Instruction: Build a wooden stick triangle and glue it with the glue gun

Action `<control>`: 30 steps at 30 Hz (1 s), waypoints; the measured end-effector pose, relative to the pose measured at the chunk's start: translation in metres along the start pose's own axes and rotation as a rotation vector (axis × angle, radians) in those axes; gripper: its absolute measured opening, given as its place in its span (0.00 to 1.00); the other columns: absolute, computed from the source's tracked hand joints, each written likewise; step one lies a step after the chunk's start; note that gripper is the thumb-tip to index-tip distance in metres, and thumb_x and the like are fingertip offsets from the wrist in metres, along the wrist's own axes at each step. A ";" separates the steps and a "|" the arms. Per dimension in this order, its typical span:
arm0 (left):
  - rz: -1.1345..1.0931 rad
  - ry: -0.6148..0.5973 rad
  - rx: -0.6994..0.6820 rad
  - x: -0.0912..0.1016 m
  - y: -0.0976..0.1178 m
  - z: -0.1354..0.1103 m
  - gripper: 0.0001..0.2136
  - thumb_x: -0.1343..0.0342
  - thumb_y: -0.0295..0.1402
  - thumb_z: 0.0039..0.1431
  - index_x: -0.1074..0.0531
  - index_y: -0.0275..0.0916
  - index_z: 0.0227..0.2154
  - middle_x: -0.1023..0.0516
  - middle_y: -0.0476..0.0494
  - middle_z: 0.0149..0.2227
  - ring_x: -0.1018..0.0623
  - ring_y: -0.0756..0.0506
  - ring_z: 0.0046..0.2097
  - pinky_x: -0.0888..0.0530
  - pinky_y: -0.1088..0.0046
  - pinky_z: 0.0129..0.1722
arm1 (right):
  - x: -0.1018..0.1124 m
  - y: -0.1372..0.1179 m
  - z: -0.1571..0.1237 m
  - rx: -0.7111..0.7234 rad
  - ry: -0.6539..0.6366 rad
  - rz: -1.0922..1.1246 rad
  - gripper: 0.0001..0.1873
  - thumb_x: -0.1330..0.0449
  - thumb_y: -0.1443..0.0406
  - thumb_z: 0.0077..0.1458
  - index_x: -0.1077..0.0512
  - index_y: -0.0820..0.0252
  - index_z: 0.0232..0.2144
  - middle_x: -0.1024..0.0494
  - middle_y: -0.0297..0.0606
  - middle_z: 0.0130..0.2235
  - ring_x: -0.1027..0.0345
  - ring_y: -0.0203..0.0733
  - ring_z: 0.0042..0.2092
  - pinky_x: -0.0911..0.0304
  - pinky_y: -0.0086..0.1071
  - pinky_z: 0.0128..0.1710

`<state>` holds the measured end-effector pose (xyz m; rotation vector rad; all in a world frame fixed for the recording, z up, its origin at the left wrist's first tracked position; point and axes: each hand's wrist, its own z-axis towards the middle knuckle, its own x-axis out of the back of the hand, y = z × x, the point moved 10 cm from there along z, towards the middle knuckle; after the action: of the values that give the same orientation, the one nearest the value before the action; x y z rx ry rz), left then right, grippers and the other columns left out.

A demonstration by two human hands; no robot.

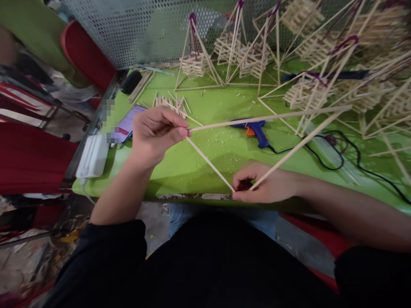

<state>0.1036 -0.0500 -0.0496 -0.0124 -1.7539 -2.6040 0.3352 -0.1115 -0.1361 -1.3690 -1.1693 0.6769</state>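
Note:
A triangle of thin wooden sticks (pixel 210 163) is held between my two hands above the green table. My left hand (pixel 157 132) pinches its left corner between thumb and fingertips. Around the near corner, close to the table's front edge, the fingers of my right hand (pixel 263 182) are closed. The two longer sticks meet at the far right corner, which no hand touches. Behind the triangle lies a blue glue gun (pixel 258 130) with an orange trigger, partly crossed by the upper stick. Short sticks (pixel 171 105) lie in a loose pile beyond my left hand.
Several stick frames with purple ties (pixel 194 64) stand along the back and right of the green table (pixel 205 147). A black cord (pixel 321 149) runs to the right. A phone (pixel 128 122) and a white power bank (pixel 93 156) lie at left. A perforated metal panel (pixel 128 34) rises behind.

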 end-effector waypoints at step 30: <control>-0.116 0.089 0.072 0.019 -0.022 0.016 0.13 0.21 0.43 0.62 0.19 0.45 0.31 0.17 0.50 0.30 0.18 0.50 0.29 0.20 0.75 0.27 | 0.117 -0.019 -0.059 0.247 0.968 0.005 0.13 0.23 0.53 0.65 0.16 0.52 0.33 0.29 0.31 0.26 0.48 0.35 0.26 0.55 0.35 0.25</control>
<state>0.0845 -0.0264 -0.0635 0.2072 -1.8703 -2.5705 0.4231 -0.0304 -0.0804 -1.2429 -0.2921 0.0919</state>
